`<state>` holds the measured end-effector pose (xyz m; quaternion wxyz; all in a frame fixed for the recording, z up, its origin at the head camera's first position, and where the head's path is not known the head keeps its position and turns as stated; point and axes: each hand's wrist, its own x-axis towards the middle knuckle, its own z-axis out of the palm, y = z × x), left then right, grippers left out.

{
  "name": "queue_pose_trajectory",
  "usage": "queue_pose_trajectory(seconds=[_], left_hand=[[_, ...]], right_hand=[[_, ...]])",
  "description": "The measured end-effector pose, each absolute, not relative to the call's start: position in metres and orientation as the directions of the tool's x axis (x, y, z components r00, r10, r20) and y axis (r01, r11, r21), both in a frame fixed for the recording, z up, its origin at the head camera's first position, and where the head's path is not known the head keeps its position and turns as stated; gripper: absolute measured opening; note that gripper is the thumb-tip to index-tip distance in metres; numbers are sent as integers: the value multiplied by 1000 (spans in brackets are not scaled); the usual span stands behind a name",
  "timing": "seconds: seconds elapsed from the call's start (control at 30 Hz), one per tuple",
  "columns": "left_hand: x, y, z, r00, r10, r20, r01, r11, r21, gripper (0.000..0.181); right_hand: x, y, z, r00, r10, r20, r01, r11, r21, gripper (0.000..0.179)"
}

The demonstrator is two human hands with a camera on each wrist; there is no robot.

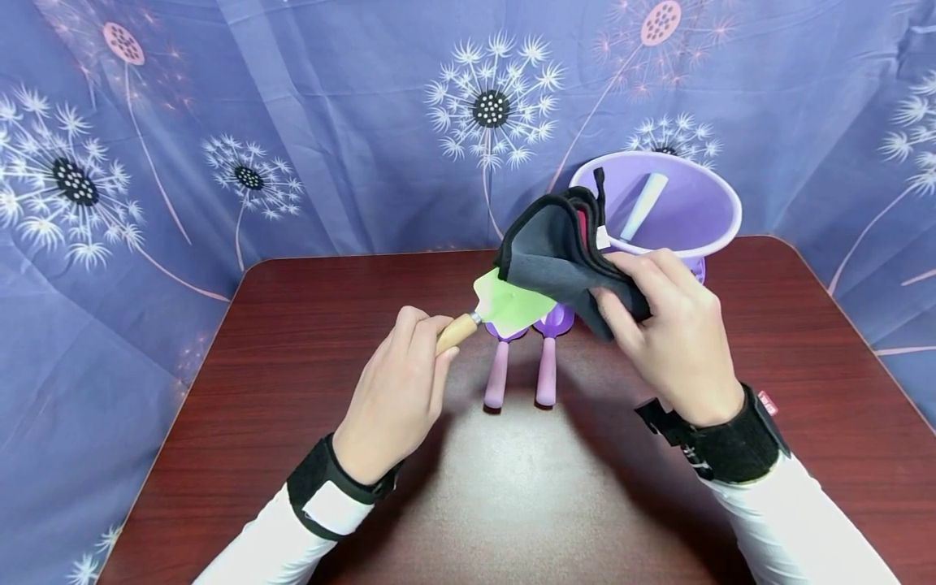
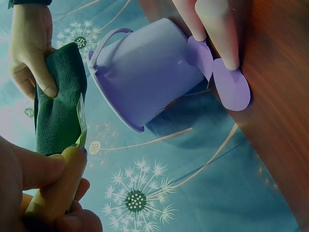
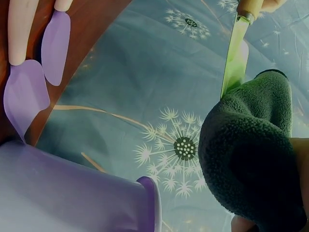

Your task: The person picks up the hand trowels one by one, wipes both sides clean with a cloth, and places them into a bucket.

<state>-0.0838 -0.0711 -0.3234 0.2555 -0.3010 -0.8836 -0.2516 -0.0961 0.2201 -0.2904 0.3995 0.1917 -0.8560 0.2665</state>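
My left hand [image 1: 395, 390] grips the wooden handle of a small garden trowel [image 1: 512, 304], its light green blade pointing up and to the right. A folded dark grey cloth [image 1: 559, 256] with black edging is held in my right hand [image 1: 676, 333], thumb on one side and fingers on the other. It overlaps the far part of the blade in the head view. In the right wrist view the blade tip meets the cloth [image 3: 256, 159]; whether the fabric wraps both faces is hidden. Both hands are above the table.
Two purple tools with pink handles, one handle [image 1: 496, 378] left of the other [image 1: 547, 374], lie on the brown table [image 1: 329, 325]. Behind my right hand stands a lilac bucket [image 1: 731, 223] with a pale handle [image 1: 643, 207] inside. A blue flowered cloth [image 1: 351, 122] hangs behind.
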Motion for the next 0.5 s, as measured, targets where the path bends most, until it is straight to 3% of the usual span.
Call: queue_pose_trajectory(seconds=[0.5], left_hand=[[-82, -69, -324, -690, 421, 589, 669, 682, 296, 23]], right_hand=[[-95, 221, -288, -601, -61, 797, -493, 813, -310, 29]])
